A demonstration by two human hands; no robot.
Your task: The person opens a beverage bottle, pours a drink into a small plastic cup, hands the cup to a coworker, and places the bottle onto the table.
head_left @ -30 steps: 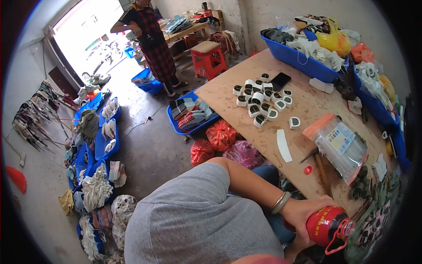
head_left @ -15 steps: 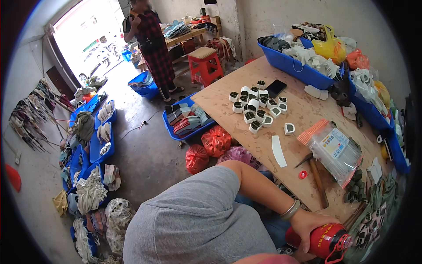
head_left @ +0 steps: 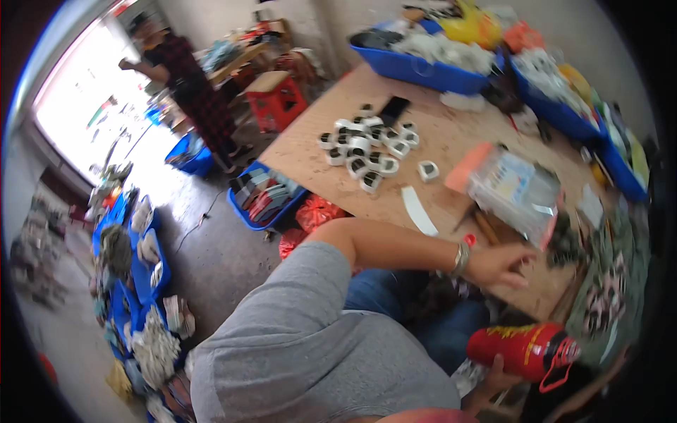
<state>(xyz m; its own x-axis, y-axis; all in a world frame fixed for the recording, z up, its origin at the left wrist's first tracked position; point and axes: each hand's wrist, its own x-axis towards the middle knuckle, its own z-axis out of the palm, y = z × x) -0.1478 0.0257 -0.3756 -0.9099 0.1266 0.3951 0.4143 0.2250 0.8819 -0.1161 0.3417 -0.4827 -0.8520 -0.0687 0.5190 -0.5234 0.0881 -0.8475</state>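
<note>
My left hand (head_left: 502, 266), with a bracelet at its wrist, is stretched out over the near edge of the wooden table (head_left: 321, 158). Its fingers are apart, a little blurred, and hold nothing. Just beyond the wrist lies a small red cap (head_left: 470, 240). A hammer (head_left: 485, 227) is partly hidden behind this hand. Below, off the table edge, my right hand (head_left: 498, 378) grips a red bottle (head_left: 511, 345) from underneath. The bottle lies tilted on its side, its clear neck and red strap toward the right.
White-and-dark curved pieces (head_left: 358, 146) are heaped on the table by a black phone (head_left: 395, 111). A white strip (head_left: 419, 211) and a clear plastic bag (head_left: 513, 190) lie nearer. Blue bins (head_left: 423, 70) line the far side. A person (head_left: 185, 81) stands beyond a red stool (head_left: 275, 106).
My left hand has let go of the red bottle and moved up over the table. My right hand keeps the bottle. The view has shifted, and the standing person's arm is now stretched forward.
</note>
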